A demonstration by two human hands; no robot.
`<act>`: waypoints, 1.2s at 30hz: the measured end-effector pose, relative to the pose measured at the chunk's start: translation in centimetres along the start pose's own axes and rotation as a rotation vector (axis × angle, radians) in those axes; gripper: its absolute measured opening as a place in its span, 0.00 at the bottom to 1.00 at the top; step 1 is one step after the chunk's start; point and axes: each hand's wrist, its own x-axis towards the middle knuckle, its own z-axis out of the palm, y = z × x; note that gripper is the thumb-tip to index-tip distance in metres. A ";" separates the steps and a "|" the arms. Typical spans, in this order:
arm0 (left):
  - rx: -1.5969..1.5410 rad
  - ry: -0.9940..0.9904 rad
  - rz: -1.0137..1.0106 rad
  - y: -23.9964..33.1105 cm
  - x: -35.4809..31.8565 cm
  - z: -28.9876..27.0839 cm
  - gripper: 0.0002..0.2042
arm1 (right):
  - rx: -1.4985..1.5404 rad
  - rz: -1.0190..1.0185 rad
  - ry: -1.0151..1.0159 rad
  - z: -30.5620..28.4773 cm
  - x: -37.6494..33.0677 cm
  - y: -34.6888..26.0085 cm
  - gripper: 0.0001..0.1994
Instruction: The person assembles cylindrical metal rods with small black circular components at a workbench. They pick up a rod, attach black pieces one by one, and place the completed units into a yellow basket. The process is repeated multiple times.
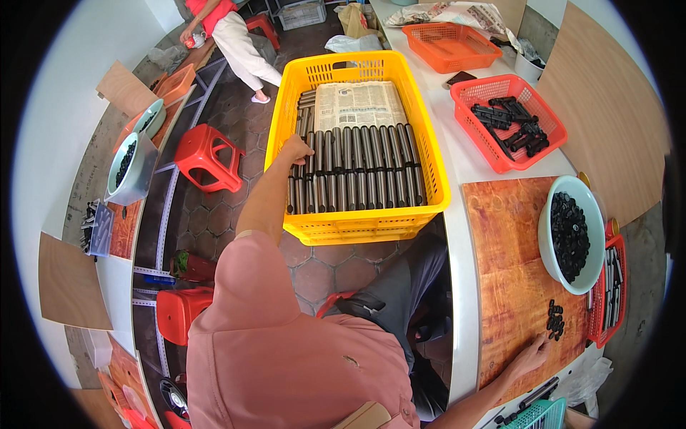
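Note:
My left hand [295,150] reaches into the yellow crate [361,232] at its left side, its fingers closed on the end of a metal tube beside the upper row. Grey metal tubes [364,150] with black ends stand side by side in two rows there. A folded newspaper [357,102] covers the far part of the crate's load. At the lower right, my right hand [532,355] rests low over the wooden board [511,279], fingertips drawn together near a small heap of black fittings [555,319]. What they pinch, if anything, is too small to make out.
A pale green basin [589,268] of black parts stands on the right bench, with a red basket [554,145] of black pieces beyond it and an orange basket [454,61] behind. Red stools [209,159] stand on the left; another person [232,36] sits at the far left.

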 end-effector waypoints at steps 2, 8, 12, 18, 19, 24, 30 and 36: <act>-0.001 -0.029 0.000 -0.4 0.3 -0.1 0.18 | 0.008 -0.004 0.005 0.2 0.0 0.2 0.19; 0.011 -0.076 -0.043 0.2 -0.9 -0.4 0.16 | -0.001 0.011 -0.007 0.3 0.2 0.6 0.19; 0.043 -0.042 -0.015 1.6 -2.8 -0.3 0.15 | -0.010 0.013 -0.001 0.0 0.1 0.5 0.18; -0.008 -0.068 -0.055 0.2 -1.3 -0.4 0.14 | 0.021 0.005 0.002 0.3 0.1 0.3 0.18; -0.015 -0.074 -0.057 0.2 -1.2 -0.3 0.14 | 0.026 -0.001 0.006 0.3 0.0 0.3 0.18; -0.028 -0.045 -0.056 0.2 -1.3 -0.2 0.14 | 0.008 0.019 0.007 0.2 -0.1 0.0 0.18; 0.021 -0.084 -0.058 1.3 -2.7 -0.1 0.15 | 0.025 0.038 0.006 0.0 0.1 0.8 0.18; 0.021 -0.107 -0.047 0.6 -2.4 -0.6 0.13 | 0.017 -0.004 -0.007 0.5 0.2 1.6 0.23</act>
